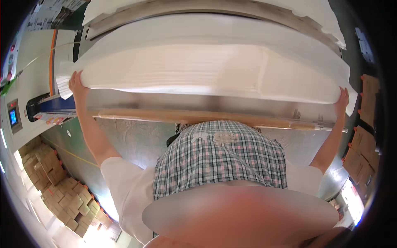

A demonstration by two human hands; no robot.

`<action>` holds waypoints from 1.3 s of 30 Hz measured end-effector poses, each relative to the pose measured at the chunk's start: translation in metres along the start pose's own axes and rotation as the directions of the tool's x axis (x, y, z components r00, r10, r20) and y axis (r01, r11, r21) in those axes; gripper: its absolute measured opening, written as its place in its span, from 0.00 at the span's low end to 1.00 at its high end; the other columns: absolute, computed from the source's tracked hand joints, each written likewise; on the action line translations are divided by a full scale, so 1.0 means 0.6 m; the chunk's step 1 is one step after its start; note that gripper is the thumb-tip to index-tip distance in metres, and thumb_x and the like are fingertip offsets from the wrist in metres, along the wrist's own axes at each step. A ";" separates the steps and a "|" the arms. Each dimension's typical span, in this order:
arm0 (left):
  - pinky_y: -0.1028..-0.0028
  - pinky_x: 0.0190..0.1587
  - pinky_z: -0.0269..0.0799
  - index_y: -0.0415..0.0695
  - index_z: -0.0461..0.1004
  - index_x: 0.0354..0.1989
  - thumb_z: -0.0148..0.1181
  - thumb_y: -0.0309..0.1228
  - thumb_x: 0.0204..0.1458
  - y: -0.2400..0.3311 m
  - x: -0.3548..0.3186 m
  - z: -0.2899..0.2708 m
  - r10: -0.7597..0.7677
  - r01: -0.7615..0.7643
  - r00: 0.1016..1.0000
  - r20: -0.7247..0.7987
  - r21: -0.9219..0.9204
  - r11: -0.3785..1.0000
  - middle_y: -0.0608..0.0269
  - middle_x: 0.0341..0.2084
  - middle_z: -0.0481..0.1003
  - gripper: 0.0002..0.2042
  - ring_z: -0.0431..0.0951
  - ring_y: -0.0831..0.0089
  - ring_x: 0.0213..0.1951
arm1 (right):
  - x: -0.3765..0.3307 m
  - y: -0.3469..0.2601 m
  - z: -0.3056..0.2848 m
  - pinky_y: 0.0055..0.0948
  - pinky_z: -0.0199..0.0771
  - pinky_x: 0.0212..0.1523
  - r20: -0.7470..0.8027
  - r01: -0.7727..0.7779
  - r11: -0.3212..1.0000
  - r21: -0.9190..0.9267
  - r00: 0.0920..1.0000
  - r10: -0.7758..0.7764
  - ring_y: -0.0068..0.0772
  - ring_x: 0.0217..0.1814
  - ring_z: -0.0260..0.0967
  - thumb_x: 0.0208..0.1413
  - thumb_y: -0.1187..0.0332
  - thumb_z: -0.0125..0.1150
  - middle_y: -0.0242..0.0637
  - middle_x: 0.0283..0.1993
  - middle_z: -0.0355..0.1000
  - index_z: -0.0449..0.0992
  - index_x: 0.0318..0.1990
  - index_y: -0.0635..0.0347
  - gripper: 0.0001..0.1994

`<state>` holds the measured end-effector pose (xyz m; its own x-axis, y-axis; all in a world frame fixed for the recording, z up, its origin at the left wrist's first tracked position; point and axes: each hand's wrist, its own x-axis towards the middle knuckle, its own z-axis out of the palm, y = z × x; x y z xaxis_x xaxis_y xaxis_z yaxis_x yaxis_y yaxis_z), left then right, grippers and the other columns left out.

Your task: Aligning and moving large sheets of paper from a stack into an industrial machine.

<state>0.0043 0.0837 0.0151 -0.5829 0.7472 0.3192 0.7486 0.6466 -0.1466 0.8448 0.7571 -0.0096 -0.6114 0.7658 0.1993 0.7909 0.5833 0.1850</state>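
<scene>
A wide stack of soft white sheet material (173, 68) stretches across in front of me, its near edge hanging slightly over the table edge. At its left end, my left hand (78, 82) is closed around the near corner, where several layers show as ridges. My right hand (342, 100) grips the near corner at the other end, with a loose white flap just beyond it. Both arms are spread wide. The undersides of the layers and parts of the fingers are hidden.
A long metal bar (198, 7) crosses behind the sheets. A brown cardboard-like edge (198, 115) runs below them, close to my checked apron (223, 153). To the left stands a pale machine with a small screen (13, 117). Cardboard boxes (70, 202) are piled lower left, more (362, 153) at right.
</scene>
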 end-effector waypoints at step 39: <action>0.76 0.43 0.68 0.40 0.72 0.40 0.54 0.20 0.46 0.436 0.034 -0.085 0.202 0.053 0.971 0.130 -0.936 0.349 0.61 0.36 0.76 0.11 0.74 0.74 0.38 | 0.113 -0.357 -0.102 0.30 0.63 0.51 0.159 0.084 0.711 0.698 0.950 -0.269 0.34 0.53 0.63 0.45 0.78 0.56 0.38 0.53 0.65 0.67 0.50 0.61 0.20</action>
<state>0.2046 0.2604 0.0312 -0.4557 0.8759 0.1583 0.5259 0.1215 0.8418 0.6324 0.6674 0.0231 -0.7892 0.6140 -0.0138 0.5288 0.6679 -0.5236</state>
